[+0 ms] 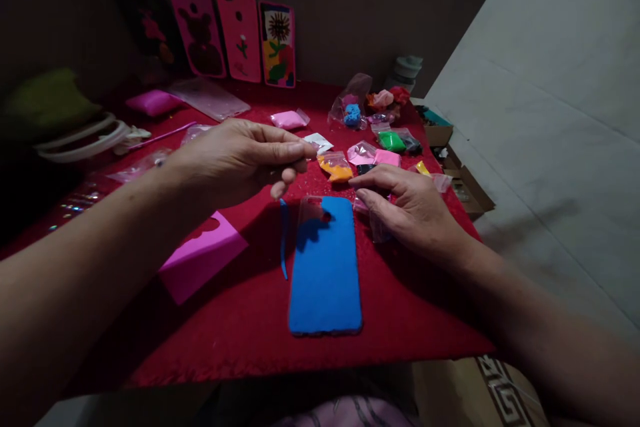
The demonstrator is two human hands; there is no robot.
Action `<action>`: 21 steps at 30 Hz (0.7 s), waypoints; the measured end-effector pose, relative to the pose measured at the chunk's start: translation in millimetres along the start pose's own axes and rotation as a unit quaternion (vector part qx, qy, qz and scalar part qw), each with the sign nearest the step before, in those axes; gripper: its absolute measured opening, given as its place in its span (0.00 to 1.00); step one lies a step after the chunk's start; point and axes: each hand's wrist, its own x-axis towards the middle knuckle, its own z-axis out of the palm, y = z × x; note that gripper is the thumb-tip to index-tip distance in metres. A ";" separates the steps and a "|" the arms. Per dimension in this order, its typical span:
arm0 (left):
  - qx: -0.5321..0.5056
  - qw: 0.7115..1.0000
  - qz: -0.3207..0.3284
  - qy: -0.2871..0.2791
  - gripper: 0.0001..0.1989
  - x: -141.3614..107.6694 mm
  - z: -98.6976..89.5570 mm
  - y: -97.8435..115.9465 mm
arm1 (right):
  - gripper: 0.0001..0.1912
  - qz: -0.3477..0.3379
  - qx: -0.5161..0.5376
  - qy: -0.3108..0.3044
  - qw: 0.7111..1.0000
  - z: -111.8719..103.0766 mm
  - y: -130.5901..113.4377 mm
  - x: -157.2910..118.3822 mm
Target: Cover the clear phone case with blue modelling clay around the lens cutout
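A phone case [326, 273] lies on the red tablecloth, its back mostly covered in smooth blue clay; the upper left part round the camera hole is bare and clear. Just left of it rests a thin blue strip [284, 240] of clay. My left hand [245, 157] hovers above the case's upper left, thumb and forefinger pinched together; whatever is between them is too small to make out. To the right of the case is my right hand [405, 207], fingers curved, with a small gap between thumb and forefinger. Near both fingertips sits a bag of orange clay [336, 168].
Decorated phone cases [239, 37] lean against the back wall. Bags of pink [290, 120], green [391, 141] and other clay lie behind my hands. A folded pink card [203, 260] is at left. Cardboard boxes [467, 180] stand beyond the right edge.
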 end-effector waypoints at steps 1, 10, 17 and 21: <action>-0.001 1.000 0.001 0.002 0.04 -0.1 -0.6 1.1 | 0.10 -0.002 -0.002 -0.005 1.000 0.7 0.4 0.1; 0.022 0.999 0.001 -0.031 0.06 -1.6 -1.6 1.5 | 0.13 -0.054 -0.044 -0.074 0.995 9.0 5.3 0.8; 0.057 0.998 -0.008 -0.040 0.10 -4.5 0.1 5.4 | 0.14 -0.031 -0.083 -0.128 0.988 15.3 7.2 7.2; 0.029 0.999 -0.010 -0.038 0.08 -3.9 0.2 4.1 | 0.13 -0.012 -0.073 -0.123 0.990 12.7 1.0 13.9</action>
